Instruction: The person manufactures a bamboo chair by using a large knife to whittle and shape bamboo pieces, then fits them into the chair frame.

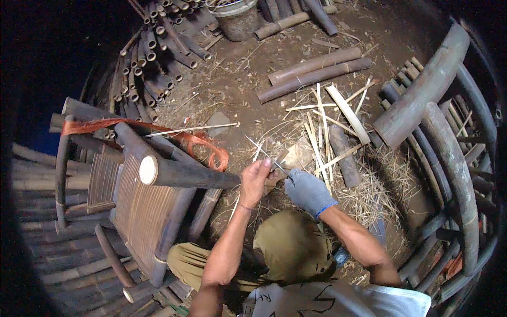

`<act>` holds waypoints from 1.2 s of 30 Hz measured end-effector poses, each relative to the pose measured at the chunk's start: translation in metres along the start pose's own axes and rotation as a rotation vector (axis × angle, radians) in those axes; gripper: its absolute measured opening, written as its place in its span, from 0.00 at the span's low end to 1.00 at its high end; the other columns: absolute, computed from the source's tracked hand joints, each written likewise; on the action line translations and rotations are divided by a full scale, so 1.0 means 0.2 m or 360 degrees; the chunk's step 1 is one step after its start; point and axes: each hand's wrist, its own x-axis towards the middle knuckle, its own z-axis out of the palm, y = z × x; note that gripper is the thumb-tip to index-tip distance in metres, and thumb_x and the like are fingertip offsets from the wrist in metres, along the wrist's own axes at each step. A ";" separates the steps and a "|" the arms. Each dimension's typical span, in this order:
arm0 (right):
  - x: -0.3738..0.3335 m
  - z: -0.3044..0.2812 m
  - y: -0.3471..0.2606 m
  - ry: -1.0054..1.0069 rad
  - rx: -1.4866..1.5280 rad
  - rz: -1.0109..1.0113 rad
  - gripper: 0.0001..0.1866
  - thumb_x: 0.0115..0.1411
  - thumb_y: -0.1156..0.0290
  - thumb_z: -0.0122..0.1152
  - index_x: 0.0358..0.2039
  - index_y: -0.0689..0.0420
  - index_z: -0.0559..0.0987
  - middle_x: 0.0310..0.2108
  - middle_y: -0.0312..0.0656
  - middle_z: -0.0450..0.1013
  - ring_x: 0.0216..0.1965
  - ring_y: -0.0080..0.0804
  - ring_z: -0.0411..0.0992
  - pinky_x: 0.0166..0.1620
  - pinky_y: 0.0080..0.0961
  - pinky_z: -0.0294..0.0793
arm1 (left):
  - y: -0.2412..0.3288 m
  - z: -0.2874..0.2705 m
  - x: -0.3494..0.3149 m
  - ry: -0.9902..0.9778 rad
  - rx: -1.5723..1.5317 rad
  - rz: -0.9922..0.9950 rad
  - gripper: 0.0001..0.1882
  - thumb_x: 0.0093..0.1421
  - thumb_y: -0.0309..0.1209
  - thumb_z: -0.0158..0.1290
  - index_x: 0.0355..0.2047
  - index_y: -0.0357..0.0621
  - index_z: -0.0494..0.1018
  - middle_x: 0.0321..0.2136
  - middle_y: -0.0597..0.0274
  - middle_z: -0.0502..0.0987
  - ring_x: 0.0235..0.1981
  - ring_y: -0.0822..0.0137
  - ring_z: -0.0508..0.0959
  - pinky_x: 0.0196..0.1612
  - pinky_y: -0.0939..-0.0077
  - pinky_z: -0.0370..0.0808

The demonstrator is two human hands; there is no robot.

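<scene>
- We locate the thin pale bamboo sliver (257, 149) in front of the raised knee, above the dirt floor (237, 79); it slants up and away from both hands.
- The bare left hand (255, 182) has its grip pinched on the sliver, thumb and fingers pressed together around it.
- The right hand in a grey knitted glove (307, 191) is closed around a small dark blade (281, 170), whose tip meets the sliver just beside the left fingers.
- We judge the step in hand to be shaving or splitting the sliver. The next stroke calls for a firm left pinch and a blade angle held shallow, directed away from the bare fingers.
- A heap of pale split bamboo strips (322, 132) lies on the floor just beyond the hands.
- To the left stands a dark bamboo chair frame (142, 206), with an orange plastic strap (200, 141) draped over it.
- A grey bucket (237, 18) stands well apart, at the far edge.
</scene>
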 end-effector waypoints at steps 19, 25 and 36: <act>0.06 0.02 0.01 -0.0013 0.0108 -0.0376 0.13 0.63 0.64 0.50 0.30 0.62 0.74 0.29 0.58 0.73 0.34 0.58 0.74 0.37 0.49 0.73 | -0.03 0.12 -0.07 0.0442 0.0029 0.0376 0.27 0.71 0.44 0.44 0.19 0.37 0.64 0.21 0.62 0.66 0.23 0.69 0.66 0.27 0.74 0.62; 0.10 0.00 0.02 -0.0064 0.0385 -0.0414 0.12 0.63 0.65 0.51 0.29 0.60 0.75 0.28 0.56 0.73 0.34 0.54 0.73 0.36 0.45 0.73 | -0.05 0.15 -0.04 0.0566 -0.0018 0.0192 0.28 0.72 0.45 0.43 0.18 0.37 0.64 0.19 0.63 0.65 0.22 0.70 0.66 0.26 0.75 0.61; 0.20 0.19 0.14 0.0025 0.0075 -0.0628 0.13 0.62 0.65 0.50 0.28 0.60 0.76 0.27 0.56 0.72 0.32 0.55 0.74 0.36 0.49 0.75 | -0.08 0.10 -0.13 0.0606 -0.0138 0.0203 0.27 0.71 0.48 0.43 0.26 0.35 0.69 0.21 0.64 0.68 0.20 0.76 0.66 0.24 0.80 0.61</act>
